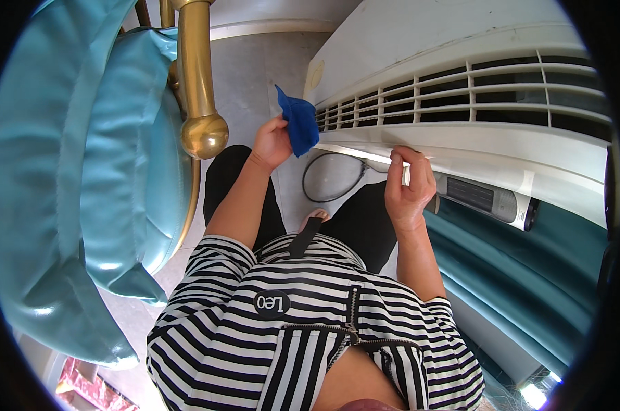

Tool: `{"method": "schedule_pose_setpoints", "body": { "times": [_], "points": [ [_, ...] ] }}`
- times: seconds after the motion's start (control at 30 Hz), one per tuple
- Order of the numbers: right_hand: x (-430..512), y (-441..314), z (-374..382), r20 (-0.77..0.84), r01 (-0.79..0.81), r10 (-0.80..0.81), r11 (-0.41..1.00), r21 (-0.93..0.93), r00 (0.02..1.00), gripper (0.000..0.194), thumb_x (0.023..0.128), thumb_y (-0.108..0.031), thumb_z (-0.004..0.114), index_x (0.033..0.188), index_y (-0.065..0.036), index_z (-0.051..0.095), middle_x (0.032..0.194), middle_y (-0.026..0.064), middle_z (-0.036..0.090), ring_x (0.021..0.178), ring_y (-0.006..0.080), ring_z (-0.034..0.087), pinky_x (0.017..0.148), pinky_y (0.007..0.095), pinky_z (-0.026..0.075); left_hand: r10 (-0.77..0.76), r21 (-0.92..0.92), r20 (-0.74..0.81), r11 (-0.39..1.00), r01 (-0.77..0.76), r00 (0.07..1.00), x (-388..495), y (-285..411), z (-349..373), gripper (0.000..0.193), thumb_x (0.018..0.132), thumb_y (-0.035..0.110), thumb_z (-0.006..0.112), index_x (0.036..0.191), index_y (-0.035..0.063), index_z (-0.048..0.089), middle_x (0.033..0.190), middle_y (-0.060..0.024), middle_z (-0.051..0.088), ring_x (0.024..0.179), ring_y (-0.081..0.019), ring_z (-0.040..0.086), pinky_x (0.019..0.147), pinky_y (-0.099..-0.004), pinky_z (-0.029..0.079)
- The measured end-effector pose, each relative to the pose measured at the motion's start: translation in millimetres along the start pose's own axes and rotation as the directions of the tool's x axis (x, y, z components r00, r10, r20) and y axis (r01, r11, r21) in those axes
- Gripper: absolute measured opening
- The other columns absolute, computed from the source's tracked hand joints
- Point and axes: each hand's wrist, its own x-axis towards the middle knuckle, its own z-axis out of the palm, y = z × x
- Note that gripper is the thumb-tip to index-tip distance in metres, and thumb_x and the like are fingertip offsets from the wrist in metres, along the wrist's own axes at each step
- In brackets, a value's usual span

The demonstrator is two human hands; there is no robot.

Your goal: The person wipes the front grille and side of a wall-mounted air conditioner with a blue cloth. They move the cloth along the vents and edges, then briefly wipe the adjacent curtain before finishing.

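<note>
A blue cloth (300, 123) is pinched between the thumb and fingers of my left hand (273, 141). The cloth hangs at the near left end of a slatted air grille (417, 100), which is set into a large white appliance housing (443, 38). My right hand (411, 187) is at the lower lip (469, 149) of that housing, fingers curled and tips close together. Whether those fingers grip the lip or only rest against it is hard to see. Dark gaps show behind the grille's slats.
Pale blue padded upholstery (43, 180) and a brass-coloured post with a ball end (204, 134) stand at left. A looped black cable (304, 177) lies on the grey floor (243, 77). A grey-and-black device (487, 200) and teal upholstery (515, 277) are below the housing at right.
</note>
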Motion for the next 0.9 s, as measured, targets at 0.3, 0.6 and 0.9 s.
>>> {"method": "schedule_pose_setpoints", "body": {
  "times": [0.3, 0.6, 0.9],
  "points": [
    [-27, -24, 50, 0.368, -0.108, 0.055, 0.986, 0.124, 0.928, 0.025, 0.082, -0.010, 0.077, 0.105, -0.003, 0.068, 0.102, 0.0118, 0.068, 0.087, 0.0309, 0.066, 0.085, 0.0408, 0.048, -0.090, 0.176, 0.232, 0.983, 0.049, 0.968, -57, -1, 51, 0.068, 0.080, 0.009, 0.055, 0.147, 0.0030, 0.049, 0.138, -0.0120, 0.059, 0.130, -0.0281, 0.055, 0.115, -0.0433, 0.039],
    [-48, -12, 93, 0.470, -0.111, -0.022, 0.961, 0.252, 0.882, 0.022, 0.080, -0.009, 0.076, 0.099, -0.002, 0.067, 0.107, 0.0141, 0.068, 0.093, 0.0365, 0.065, 0.081, 0.0420, 0.051, -0.061, 0.200, -0.144, 0.976, 0.089, 0.988, -58, -51, 3, 0.042, 0.089, 0.003, 0.052, 0.129, 0.0047, 0.061, 0.125, -0.0074, 0.066, 0.116, -0.0214, 0.061, 0.103, -0.0379, 0.046],
    [-71, -20, 88, 0.645, -0.087, -0.162, 0.938, 0.336, 0.747, 0.024, 0.084, -0.009, 0.074, 0.107, -0.005, 0.068, 0.123, 0.0135, 0.068, 0.099, 0.0352, 0.066, 0.090, 0.0401, 0.050, 0.313, 0.827, 0.152, 0.479, -0.294, 0.938, 2, -65, -57, 0.018, 0.093, 0.007, 0.057, 0.107, 0.0065, 0.070, 0.099, -0.0066, 0.069, 0.090, -0.0203, 0.068, 0.080, -0.0331, 0.055]
  ]
}}
